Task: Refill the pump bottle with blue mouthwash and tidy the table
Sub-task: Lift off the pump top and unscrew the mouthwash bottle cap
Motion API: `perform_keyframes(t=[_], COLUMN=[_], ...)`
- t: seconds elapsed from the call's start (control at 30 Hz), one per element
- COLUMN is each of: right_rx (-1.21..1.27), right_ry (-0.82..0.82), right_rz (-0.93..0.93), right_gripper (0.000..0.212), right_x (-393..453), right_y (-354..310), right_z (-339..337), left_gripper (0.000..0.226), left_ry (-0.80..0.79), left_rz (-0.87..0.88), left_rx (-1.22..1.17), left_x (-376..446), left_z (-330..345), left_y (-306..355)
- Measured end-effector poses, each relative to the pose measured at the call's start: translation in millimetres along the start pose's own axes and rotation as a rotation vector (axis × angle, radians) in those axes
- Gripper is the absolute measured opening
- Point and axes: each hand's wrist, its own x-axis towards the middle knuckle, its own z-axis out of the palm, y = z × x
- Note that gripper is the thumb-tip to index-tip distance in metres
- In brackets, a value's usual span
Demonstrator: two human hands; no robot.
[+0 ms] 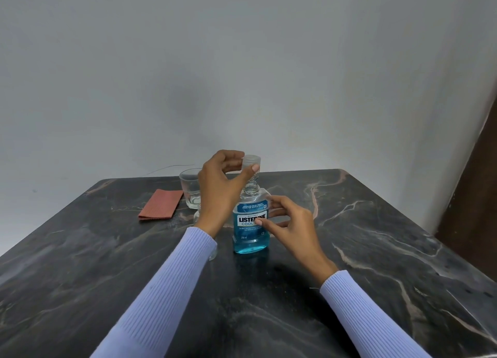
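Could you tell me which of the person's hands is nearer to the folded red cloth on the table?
The left hand: it pinches the mouthwash bottle's cap, just right of the red cloth. The right hand is farther right, beyond the bottle.

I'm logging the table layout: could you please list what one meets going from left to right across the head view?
Folded red cloth → clear glass → left hand pinching the cap → mouthwash bottle → right hand.
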Motion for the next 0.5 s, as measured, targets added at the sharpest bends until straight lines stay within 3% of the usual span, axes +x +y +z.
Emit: perform_keyframes(t=[0.13, 0.27, 0.5], right_rx=[-0.008, 0.024, -0.042], right_ry=[-0.010, 0.022, 0.170], right_rz=[-0.008, -0.056, -0.230], right_gripper=[0.056, 0.057, 0.055], right_x=[1, 4, -5], right_y=[2, -6, -26], right_z=[-1, -13, -50], left_gripper=[0.036, 0.034, 0.091], left_ry=[-0.024, -0.187, -0.481], left_rz=[0.088, 0.254, 0.285], left_rx=[0.008, 0.095, 0.287], left_x=[5, 3, 2], left_z=[-1, -3, 5], left_y=[5, 12, 28])
